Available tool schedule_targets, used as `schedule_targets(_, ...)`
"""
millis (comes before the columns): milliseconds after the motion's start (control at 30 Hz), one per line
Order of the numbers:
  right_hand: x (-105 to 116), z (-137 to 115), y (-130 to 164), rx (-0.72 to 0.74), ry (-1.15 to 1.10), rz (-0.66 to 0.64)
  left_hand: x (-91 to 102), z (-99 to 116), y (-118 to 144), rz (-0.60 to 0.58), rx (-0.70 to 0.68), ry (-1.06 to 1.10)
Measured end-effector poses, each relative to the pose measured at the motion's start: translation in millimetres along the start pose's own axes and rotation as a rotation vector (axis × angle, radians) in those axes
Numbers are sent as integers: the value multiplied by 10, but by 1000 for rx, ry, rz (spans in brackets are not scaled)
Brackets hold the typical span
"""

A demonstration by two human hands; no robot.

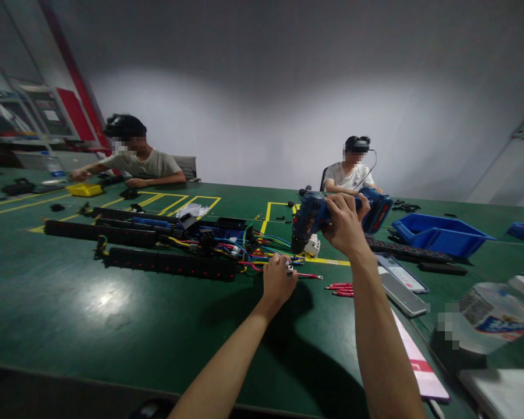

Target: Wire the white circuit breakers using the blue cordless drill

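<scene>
A blue cordless drill driver is gripped in the right hand, fingers wrapped around the handle, and is held above the green worktable with its chuck angled down toward a small white terminal block. The left hand is closed in a pinch on a small light-coloured part at the end of the coloured wire loom, its heel resting on the table. What exactly is pinched cannot be made out.

The loom runs into long black power strip housings laid in rows to the left. Loose red crimped leads lie just beside the right forearm. A blue parts bin stands further right, and a plastic bottle lies near the table edge. Two other seated persons are at work on the far side, one by a yellow tray.

Judgement on the fastening in hand: the bit should be seated squarely in the screw head before the trigger is pressed, the driver kept in line with the screw, and the part held firmly against the table so that it is not spun. Fingers should be kept clear of the bit, and stray wires moved out from under it. Torque is best applied briefly, to avoid stripping the terminal
</scene>
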State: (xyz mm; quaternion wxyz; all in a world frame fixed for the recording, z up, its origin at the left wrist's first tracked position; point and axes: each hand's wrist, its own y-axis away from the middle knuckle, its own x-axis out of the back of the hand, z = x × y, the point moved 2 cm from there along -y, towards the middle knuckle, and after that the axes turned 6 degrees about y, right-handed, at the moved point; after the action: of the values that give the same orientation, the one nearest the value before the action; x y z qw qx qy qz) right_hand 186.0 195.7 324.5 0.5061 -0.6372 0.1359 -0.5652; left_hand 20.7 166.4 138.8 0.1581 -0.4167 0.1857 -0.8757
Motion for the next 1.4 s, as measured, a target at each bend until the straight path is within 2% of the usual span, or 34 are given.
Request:
schedule_targets(867, 9, 48, 15, -6, 7, -28, -17, -6, 1, 25, -12, -1)
schedule_targets(1133, -17, 189, 75, -25, -26, -29, -16, 2, 9, 23, -13, -15)
schedule_targets(1400, -45, 322, 130, -99, 75, -51, 0, 7, 7, 2, -23, -7)
